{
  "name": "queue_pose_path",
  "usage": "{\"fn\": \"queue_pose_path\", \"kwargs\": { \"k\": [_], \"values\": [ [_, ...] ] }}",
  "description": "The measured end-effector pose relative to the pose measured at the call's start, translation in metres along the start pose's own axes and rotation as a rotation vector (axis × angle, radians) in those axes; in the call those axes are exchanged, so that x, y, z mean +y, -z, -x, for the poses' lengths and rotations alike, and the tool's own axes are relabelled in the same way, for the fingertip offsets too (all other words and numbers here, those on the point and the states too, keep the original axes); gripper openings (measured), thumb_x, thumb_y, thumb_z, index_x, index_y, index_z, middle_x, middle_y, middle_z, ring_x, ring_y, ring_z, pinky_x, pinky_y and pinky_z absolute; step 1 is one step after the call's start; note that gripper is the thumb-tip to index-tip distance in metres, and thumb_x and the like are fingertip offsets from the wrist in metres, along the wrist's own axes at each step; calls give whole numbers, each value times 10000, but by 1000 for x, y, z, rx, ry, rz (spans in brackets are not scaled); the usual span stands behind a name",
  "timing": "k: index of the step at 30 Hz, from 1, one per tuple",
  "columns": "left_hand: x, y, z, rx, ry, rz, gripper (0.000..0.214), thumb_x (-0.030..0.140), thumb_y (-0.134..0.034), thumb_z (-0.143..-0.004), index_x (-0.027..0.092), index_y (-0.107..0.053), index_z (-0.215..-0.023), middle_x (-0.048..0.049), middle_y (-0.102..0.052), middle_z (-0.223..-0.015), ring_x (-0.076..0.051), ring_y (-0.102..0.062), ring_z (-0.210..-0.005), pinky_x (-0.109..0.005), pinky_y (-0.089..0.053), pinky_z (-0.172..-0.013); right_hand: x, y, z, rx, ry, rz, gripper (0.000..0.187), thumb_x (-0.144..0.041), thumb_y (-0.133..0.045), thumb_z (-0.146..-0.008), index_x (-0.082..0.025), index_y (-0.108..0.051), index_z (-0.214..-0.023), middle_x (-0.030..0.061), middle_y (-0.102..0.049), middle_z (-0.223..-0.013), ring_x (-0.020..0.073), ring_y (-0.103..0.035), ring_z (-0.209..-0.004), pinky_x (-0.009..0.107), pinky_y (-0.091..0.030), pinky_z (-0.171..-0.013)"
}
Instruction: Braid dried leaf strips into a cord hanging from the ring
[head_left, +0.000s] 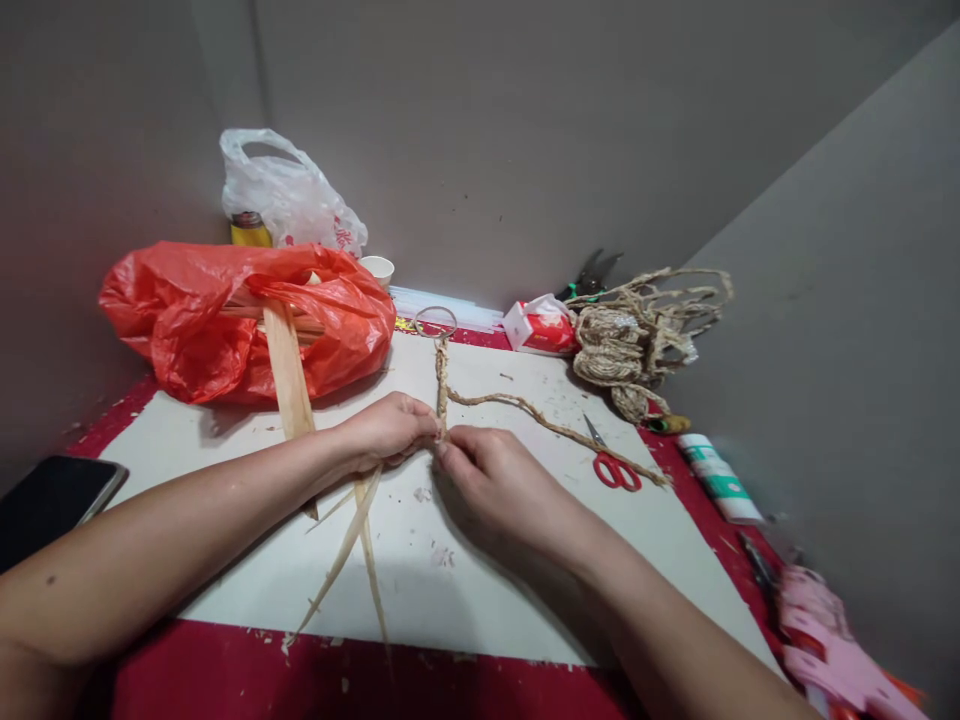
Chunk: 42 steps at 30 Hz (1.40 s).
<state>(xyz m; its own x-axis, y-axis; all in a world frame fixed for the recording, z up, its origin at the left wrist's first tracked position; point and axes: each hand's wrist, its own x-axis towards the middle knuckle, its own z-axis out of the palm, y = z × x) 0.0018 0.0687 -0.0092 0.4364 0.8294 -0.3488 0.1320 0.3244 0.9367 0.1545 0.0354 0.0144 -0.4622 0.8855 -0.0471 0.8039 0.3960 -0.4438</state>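
Observation:
A narrow braided strip of plant fibre [442, 375] runs down the middle of the white sheet, with a thin ring [435, 321] at its top end. My left hand [394, 428] is closed in a pinch at the strip's lower end. Against it, my right hand [499, 468] pinches the same end with thumb and curled forefinger. Loose, pale flat fibre strips [351, 535] fan out below my left hand toward the table's front edge. A twisted fibre cord [517, 402] leads off to the right from the braid.
Red-handled scissors [616, 471] lie by the cord. A red plastic bag [247, 320] with a wide dried strip [287, 370] is at left. Coiled rope [619, 345], a tissue pack [544, 325] and a white-green roll [720, 478] sit rightward; a phone [56, 500] lies left.

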Motion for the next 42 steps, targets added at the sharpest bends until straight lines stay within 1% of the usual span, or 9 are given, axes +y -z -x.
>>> {"fn": "queue_pose_path", "kwargs": {
  "k": [5,9,15,17,20,21,26,32,42],
  "values": [
    [-4,3,-1,-121,21,188,321,211,-478,-797,178,-331,-514,83,-253,-391,-26,-161,-300,-207,-88,-326,-8,-21,2,5,-56,160,281,-223,-334,-887,-135,-598,-844,106,-660,-741,161,-550,-612,270,-292,-579],
    [-5,2,-1,-134,7,197,231,235,-522,-788,158,-452,-581,88,-269,-377,-29,-163,-305,-200,-86,-326,-15,-24,7,-4,-49,197,268,-208,-344,-875,-126,-596,-836,104,-644,-698,150,-517,-559,276,-266,-550],
    [-1,5,3,-134,13,258,149,241,-565,-761,135,-524,-664,99,-257,-407,-22,-146,-335,-181,-94,-340,-27,4,18,-328,206,-226,297,-288,-456,-836,-163,-481,-569,-17,-465,-509,85,-364,-469,227,-264,-484],
    [1,6,3,-119,-4,272,150,241,-583,-744,137,-518,-656,98,-263,-413,-23,-158,-340,-179,-100,-342,-20,17,14,-144,119,-413,363,-352,-430,-859,-170,-444,-546,-38,-389,-475,81,-336,-455,216,-275,-470],
    [2,7,3,-135,-24,259,155,259,-597,-735,143,-521,-667,103,-249,-403,-24,-152,-338,-181,-91,-347,-1,21,0,367,-83,-473,337,-387,-447,-860,-168,-492,-608,-29,-437,-527,91,-389,-508,215,-316,-503],
    [2,8,3,-147,-29,248,162,272,-597,-737,145,-521,-671,104,-253,-400,-25,-149,-337,-183,-88,-350,6,17,-6,397,-99,-490,307,-397,-476,-846,-164,-523,-652,-17,-488,-574,97,-425,-541,214,-333,-520],
    [-5,8,-1,-158,-96,86,256,367,-587,-747,127,-551,-666,47,-445,-465,-28,-243,-357,-187,-148,-369,27,-11,-21,-137,-180,-786,436,-512,-396,-859,-159,-527,-639,-54,-364,-430,65,-278,-364,202,-210,-361],
    [1,9,-2,-89,-165,-143,199,302,-599,-720,105,-622,-706,28,-519,-519,-43,-355,-434,-170,-247,-423,32,-7,-25,-340,-317,-1132,393,-464,-556,-765,-188,-377,-551,-102,-246,-397,28,-125,-327,183,-70,-319],
    [17,8,15,-216,22,-128,129,172,-431,-758,141,-526,-676,42,-409,-451,-70,-371,-338,-198,-338,-372,15,-20,-20,-118,-452,-1351,239,-313,-577,-723,-160,-470,-574,-117,-233,-346,18,-116,-310,163,-77,-308]
  ]
}}
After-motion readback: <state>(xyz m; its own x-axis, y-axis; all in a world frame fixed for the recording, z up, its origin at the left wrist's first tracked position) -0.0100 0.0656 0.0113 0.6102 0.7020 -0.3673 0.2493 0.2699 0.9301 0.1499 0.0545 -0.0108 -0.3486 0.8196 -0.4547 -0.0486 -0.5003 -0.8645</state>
